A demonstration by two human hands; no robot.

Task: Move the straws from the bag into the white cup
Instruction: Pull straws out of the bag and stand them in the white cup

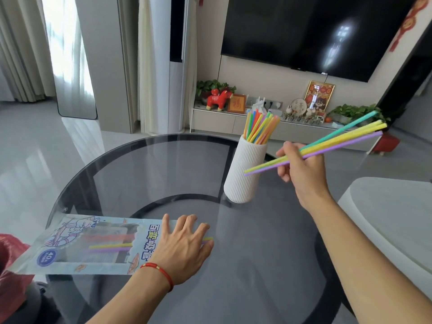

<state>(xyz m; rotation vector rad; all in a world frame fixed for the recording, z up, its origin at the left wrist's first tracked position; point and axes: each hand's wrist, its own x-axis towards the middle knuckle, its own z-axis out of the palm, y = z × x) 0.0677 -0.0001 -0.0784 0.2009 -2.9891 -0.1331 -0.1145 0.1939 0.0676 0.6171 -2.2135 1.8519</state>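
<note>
A tall ribbed white cup stands on the round glass table, with several coloured straws upright in it. My right hand is just right of the cup, shut on a small bundle of teal, yellow and purple straws held slanted; their lower ends cross in front of the cup's side. The printed straw bag lies flat at the table's near left edge, a few straws still visible inside. My left hand presses flat on the bag's open right end, fingers spread.
A pale rounded seat or side table sits close on the right. Beyond the table is a low TV cabinet with ornaments and plants under a wall-mounted television. Red fabric shows at the lower left.
</note>
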